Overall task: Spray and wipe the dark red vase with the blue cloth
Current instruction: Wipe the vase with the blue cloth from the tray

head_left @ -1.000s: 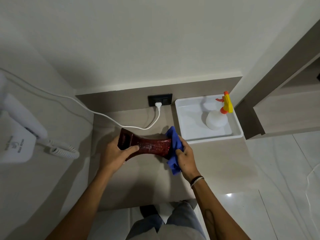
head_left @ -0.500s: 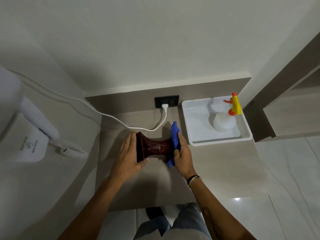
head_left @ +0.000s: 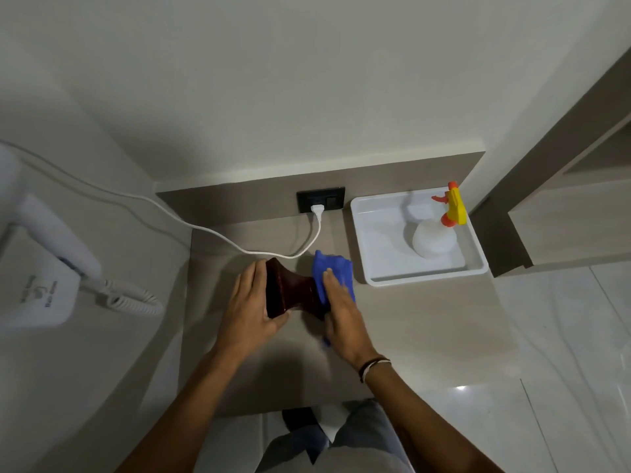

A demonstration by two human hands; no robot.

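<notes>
The dark red vase lies on its side over the beige counter, held between both hands. My left hand grips its wide left end, thumb under the rim. Against the vase's right end, my right hand presses the blue cloth, with its fingers flat on the cloth. The cloth hides that end of the vase. A white spray bottle with a yellow and orange trigger stands in the white tray at the back right, apart from both hands.
A black wall socket holds a white plug, and its cable runs across the counter just behind the vase. A white wall-mounted hair dryer with a coiled cord hangs at the left. A wooden shelf unit stands at the right.
The vase has been turned so it looks shorter from here. My left hand shifted to cup its wide end, and my right hand moved the cloth flat over the other end.
</notes>
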